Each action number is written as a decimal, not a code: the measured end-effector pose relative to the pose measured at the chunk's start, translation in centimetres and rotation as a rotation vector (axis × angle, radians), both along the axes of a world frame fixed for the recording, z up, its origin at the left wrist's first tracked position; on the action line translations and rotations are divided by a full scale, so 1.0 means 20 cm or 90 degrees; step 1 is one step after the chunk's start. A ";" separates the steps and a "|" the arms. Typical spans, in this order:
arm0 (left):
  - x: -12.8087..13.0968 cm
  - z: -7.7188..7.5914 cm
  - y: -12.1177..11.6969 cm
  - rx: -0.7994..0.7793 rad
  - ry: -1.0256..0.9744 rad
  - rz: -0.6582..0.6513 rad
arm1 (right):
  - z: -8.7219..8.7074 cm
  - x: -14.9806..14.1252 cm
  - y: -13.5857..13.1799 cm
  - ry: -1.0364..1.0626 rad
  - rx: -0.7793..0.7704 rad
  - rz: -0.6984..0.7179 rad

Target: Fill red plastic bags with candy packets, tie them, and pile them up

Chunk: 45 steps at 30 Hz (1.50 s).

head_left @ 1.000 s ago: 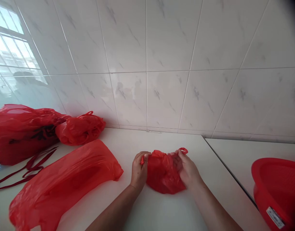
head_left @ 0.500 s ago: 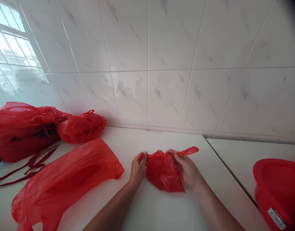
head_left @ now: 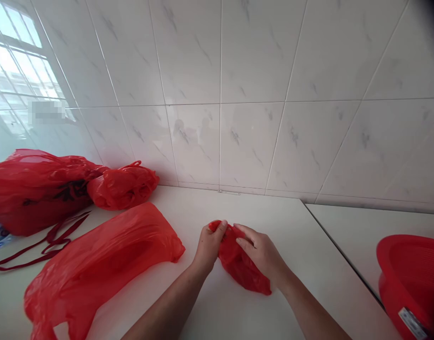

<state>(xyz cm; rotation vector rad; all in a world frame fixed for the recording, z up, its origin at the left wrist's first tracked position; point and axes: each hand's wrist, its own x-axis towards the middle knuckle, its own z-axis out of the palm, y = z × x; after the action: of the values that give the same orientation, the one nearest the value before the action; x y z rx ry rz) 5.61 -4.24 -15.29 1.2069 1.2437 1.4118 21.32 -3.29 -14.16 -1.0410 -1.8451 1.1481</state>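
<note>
A small, gathered red plastic bag (head_left: 240,264) is between my hands, over the middle of the white tabletop. My left hand (head_left: 209,244) pinches its bunched top, thumb uppermost. My right hand (head_left: 261,250) lies along the bag's right side, its bent fingers closed against the upper part; the thumb is hidden. Most of the bag hangs below my fingers towards the lower right. To the left of my hands, a larger red plastic bag (head_left: 107,264) is spread flat with its handles towards the front.
Against the tiled wall (head_left: 252,141) rest a big red bag with black print (head_left: 36,193) and a crumpled red bag (head_left: 126,186). Dark red straps (head_left: 54,241) trail at the left. A red plastic basket (head_left: 397,274) stands right, beyond a seam in the tabletop.
My right hand has turned and moved slightly left, closer to my left hand. The bag's strip that stuck out to the right no longer shows, and the bag looks more narrowly bunched.
</note>
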 end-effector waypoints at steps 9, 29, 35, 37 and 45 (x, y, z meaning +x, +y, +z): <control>0.11 -0.05 -0.06 0.247 0.440 0.009 | -0.07 0.00 0.06 0.089 -0.113 -0.045; 0.09 -0.11 -0.02 0.086 0.213 -0.005 | -0.10 0.02 0.08 0.230 -0.215 0.051; 0.07 -0.07 -0.03 0.092 0.427 -0.005 | -0.12 0.01 0.09 0.070 -0.053 -0.001; 0.08 -0.07 -0.04 0.088 0.455 -0.002 | -0.12 0.00 0.08 0.035 -0.020 -0.049; 0.11 -0.06 -0.05 0.065 0.499 0.005 | -0.14 0.00 0.05 -0.127 0.062 -0.157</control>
<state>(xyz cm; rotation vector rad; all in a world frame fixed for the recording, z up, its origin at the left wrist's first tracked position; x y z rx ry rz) 7.76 -5.19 -16.42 1.9273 1.6974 1.0281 21.38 -2.26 -17.04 -1.3227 -1.8405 0.8268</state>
